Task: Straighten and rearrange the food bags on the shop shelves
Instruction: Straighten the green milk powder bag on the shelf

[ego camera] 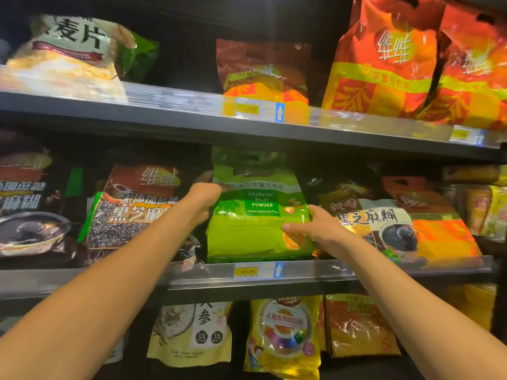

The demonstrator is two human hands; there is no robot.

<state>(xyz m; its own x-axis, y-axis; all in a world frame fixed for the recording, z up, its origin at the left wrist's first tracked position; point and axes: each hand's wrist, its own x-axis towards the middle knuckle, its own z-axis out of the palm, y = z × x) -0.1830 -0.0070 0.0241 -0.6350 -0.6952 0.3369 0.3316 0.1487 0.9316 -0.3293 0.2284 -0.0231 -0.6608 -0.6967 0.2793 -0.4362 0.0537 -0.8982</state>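
Because left hand (203, 199) grips its left edge and right hand (315, 227) its right, green soybean bag (247, 239) between them looks held for squaring.

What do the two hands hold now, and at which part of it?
Both hold the green bag: the left hand grips its upper left edge, the right hand its right edge, thumb on the front.
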